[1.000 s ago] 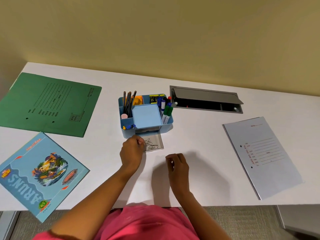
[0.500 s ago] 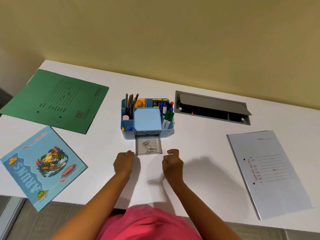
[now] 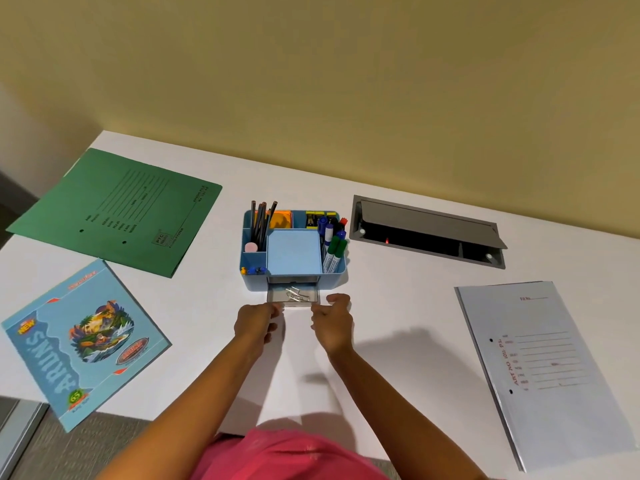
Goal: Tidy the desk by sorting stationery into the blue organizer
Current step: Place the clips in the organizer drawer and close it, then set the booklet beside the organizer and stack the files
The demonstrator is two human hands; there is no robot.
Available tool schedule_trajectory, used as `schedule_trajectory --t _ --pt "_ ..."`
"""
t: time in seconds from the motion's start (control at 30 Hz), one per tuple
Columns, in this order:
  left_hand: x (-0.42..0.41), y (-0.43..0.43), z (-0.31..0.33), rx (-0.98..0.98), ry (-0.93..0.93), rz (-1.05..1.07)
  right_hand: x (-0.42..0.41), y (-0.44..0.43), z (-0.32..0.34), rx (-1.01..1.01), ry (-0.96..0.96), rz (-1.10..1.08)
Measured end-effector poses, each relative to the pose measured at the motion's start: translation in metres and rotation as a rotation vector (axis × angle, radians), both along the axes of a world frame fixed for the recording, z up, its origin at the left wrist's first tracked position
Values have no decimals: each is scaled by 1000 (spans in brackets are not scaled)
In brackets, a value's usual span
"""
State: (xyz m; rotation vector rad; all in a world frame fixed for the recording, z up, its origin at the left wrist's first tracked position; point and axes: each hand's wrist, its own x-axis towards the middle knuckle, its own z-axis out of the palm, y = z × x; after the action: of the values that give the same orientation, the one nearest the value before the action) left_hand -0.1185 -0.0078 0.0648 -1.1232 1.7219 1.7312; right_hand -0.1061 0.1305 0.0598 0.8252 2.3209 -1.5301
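Note:
The blue organizer (image 3: 254, 284) stands mid-desk with pencils (image 3: 261, 220), markers (image 3: 332, 249), push pins (image 3: 252, 270) and a blue note pad (image 3: 293, 252) in it. Its clear drawer (image 3: 273, 296) is part-way out at the front, with paper clips (image 3: 297, 294) inside. My left hand (image 3: 254, 323) touches the drawer's front left corner with its fingertips. At the front right corner my right hand (image 3: 334, 322) touches with bent fingers, thumb raised beside the drawer. Neither hand holds anything.
A green folder (image 3: 117, 209) lies at the back left and a blue notebook (image 3: 79, 341) at the front left, overhanging the desk edge. A grey-white file (image 3: 550, 368) lies at the right. An open grey cable hatch (image 3: 426, 233) sits behind the organizer's right.
Both hands moved forward from the desk to the drawer's front corners. The drawer sits a little further into the organizer than before. The camera has tilted.

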Motion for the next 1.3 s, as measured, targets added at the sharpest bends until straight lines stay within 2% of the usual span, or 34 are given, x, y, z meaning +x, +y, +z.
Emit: schedule_trajectory --t 0.4,0.57,0.67,0.83,1.1,1.3 --pt "-16 14 6 34 156 73 -23 -2 3 -144 19 -63" --pt "-16 9 0 27 139 81 -25 -1 -4 -64 32 -64" --pt "-16 -4 -1 -23 148 161 -20 8 -1 68 183 -160" --pt "-25 -36 12 -103 266 356 -31 34 34 270 457 -246" --pt "-58 -57 30 -143 339 92 -70 43 57 331 170 49" --pt "-73 -58 29 -305 346 -137 -84 43 42 394 55 143"
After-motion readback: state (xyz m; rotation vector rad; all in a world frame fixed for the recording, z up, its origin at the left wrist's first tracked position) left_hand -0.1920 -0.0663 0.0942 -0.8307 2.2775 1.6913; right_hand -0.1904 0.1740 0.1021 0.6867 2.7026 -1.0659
